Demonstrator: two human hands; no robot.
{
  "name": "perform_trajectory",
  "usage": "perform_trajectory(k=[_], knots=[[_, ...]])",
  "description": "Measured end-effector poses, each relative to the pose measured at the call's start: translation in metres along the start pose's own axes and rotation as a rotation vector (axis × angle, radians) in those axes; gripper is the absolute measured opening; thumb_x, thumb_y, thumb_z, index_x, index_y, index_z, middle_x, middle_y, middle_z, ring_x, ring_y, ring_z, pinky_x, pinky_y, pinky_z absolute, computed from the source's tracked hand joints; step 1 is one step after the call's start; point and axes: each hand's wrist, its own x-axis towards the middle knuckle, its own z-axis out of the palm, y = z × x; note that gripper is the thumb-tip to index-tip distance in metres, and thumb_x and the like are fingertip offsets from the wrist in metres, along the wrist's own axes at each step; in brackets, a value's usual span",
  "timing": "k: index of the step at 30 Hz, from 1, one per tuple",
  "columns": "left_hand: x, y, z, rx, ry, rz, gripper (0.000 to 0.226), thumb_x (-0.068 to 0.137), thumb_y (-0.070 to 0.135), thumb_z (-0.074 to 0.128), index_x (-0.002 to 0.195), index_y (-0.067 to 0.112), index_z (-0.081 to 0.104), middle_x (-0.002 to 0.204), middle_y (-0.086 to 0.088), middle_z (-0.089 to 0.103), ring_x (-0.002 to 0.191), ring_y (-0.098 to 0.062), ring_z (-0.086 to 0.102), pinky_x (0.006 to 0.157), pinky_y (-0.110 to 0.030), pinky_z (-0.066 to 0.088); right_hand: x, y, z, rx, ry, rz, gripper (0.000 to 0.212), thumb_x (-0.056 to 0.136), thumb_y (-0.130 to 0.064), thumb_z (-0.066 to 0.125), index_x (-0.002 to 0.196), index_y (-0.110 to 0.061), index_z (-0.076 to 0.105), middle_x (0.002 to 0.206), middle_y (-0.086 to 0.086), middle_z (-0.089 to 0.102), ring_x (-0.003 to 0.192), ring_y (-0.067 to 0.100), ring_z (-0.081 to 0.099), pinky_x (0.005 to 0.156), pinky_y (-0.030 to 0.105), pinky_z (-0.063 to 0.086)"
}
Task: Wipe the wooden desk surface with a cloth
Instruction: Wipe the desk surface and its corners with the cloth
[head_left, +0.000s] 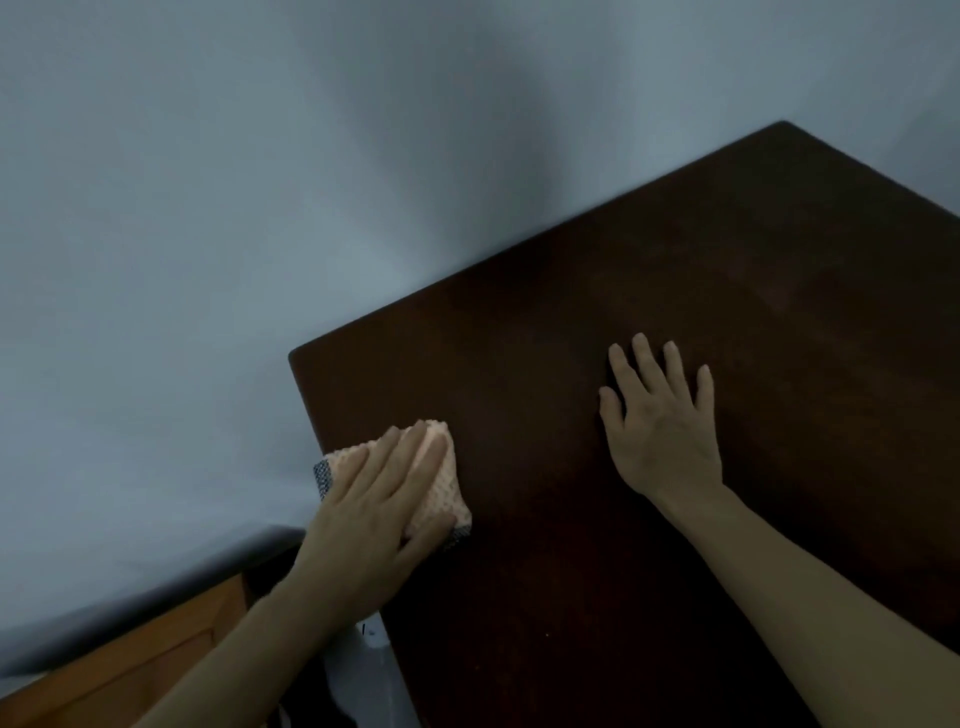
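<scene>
A dark brown wooden desk (597, 322) fills the right and middle of the view, its far edge against a wall. A folded peach cloth (444, 480) with a grey woven border lies at the desk's left edge. My left hand (374, 514) presses flat on the cloth with straight fingers, the thumb along its near side. My right hand (662, 421) rests flat on the bare desk top to the right, fingers spread and apart from the cloth.
A pale grey-blue wall (260, 208) runs behind and to the left of the desk. An orange-brown wooden cabinet (130, 660) stands lower left, beside the desk. A small white object (371, 636) shows under my left forearm at the desk's edge.
</scene>
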Motion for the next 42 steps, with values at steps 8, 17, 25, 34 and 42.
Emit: perform_trajectory(k=[8, 17, 25, 34, 42], knots=[[0.124, -0.086, -0.040, 0.050, 0.125, -0.208, 0.088, 0.087, 0.076, 0.001, 0.162, 0.031, 0.005, 0.170, 0.004, 0.005, 0.156, -0.019, 0.005, 0.125, -0.042, 0.004, 0.000, 0.002, 0.002, 0.015, 0.017, -0.110, 0.058, 0.106, -0.047, 0.014, 0.163, -0.032, 0.014, 0.171, -0.006, 0.009, 0.158, 0.020, 0.002, 0.127, 0.046, 0.001], [0.057, -0.043, -0.010, 0.020, 0.181, -0.080, 0.069, 0.103, 0.057, 0.015, 0.162, 0.022, 0.014, 0.169, -0.002, 0.011, 0.156, -0.021, 0.010, 0.125, -0.043, 0.009, 0.003, 0.002, 0.003, 0.023, 0.005, -0.096, 0.058, 0.106, -0.048, 0.013, 0.162, -0.035, 0.015, 0.171, -0.007, 0.008, 0.158, 0.018, 0.002, 0.128, 0.047, 0.003], [0.005, 0.004, 0.003, 0.056, 0.023, 0.180, 0.064, 0.104, 0.065, 0.011, 0.160, 0.040, -0.007, 0.169, 0.013, -0.008, 0.155, -0.010, -0.009, 0.125, -0.038, 0.000, 0.000, 0.001, 0.003, 0.039, 0.001, -0.088, 0.057, 0.107, -0.047, 0.014, 0.162, -0.034, 0.016, 0.171, -0.007, 0.009, 0.158, 0.018, 0.002, 0.128, 0.046, 0.002], [0.110, -0.021, -0.022, 0.064, 0.100, -0.097, 0.076, 0.094, 0.067, -0.001, 0.162, 0.033, -0.002, 0.170, 0.004, -0.005, 0.156, -0.016, -0.007, 0.126, -0.041, -0.003, 0.003, 0.003, 0.004, 0.053, 0.013, -0.089, 0.055, 0.108, -0.046, 0.017, 0.162, -0.034, 0.020, 0.171, -0.008, 0.012, 0.158, 0.018, 0.005, 0.127, 0.046, 0.002], [-0.016, 0.084, 0.020, 0.027, 0.006, 0.138, 0.066, 0.105, 0.059, 0.011, 0.159, 0.033, -0.015, 0.167, 0.008, -0.021, 0.153, -0.012, -0.023, 0.125, -0.046, -0.006, -0.002, 0.010, -0.012, 0.250, 0.000, -0.133, 0.050, 0.110, -0.034, 0.026, 0.159, -0.025, 0.032, 0.168, -0.005, 0.026, 0.157, 0.018, 0.007, 0.127, 0.045, 0.000]])
